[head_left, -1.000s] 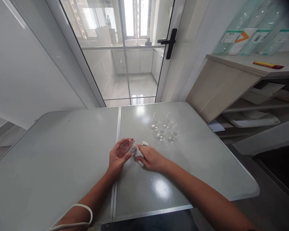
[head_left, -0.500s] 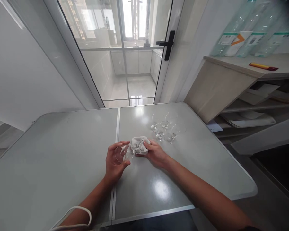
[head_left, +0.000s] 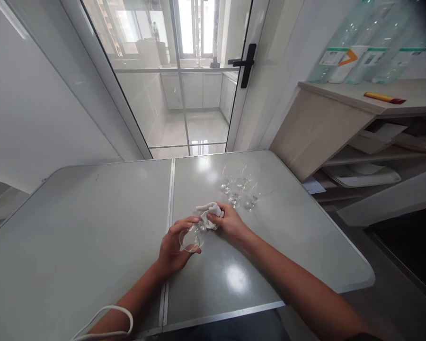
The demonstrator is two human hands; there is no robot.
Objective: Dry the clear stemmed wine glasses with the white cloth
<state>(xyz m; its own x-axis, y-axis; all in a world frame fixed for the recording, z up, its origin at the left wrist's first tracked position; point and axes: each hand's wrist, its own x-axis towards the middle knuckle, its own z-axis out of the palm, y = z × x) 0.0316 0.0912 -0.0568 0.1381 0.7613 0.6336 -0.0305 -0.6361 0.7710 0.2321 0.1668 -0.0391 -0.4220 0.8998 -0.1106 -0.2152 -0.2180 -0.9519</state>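
In my left hand (head_left: 175, 244) is a clear stemmed glass (head_left: 192, 240), its bowl tilted toward me and its foot end pointing away to the right. The fingers curl around the bowl. My right hand (head_left: 231, 221) pinches a white cloth (head_left: 211, 217), which is bunched up against the glass's stem end; the cloth and fingers partly hide that end. Just beyond my right hand, several clear stemmed glasses (head_left: 235, 199) stand in a group on the grey table (head_left: 110, 227).
A metal seam (head_left: 171, 189) runs across the table. Behind it is a glass-paned door (head_left: 184, 109) with a black handle (head_left: 248, 64). At the right, a wooden shelf unit (head_left: 298, 128) bears large clear bottles (head_left: 344, 61) and a yellow-and-red packet (head_left: 384, 98). A white cable (head_left: 119, 308) loops over my left forearm.
The glass has turned in my left hand, its rim now facing more toward me. My left hand has shifted right, and the cloth is bunched differently in my right hand.
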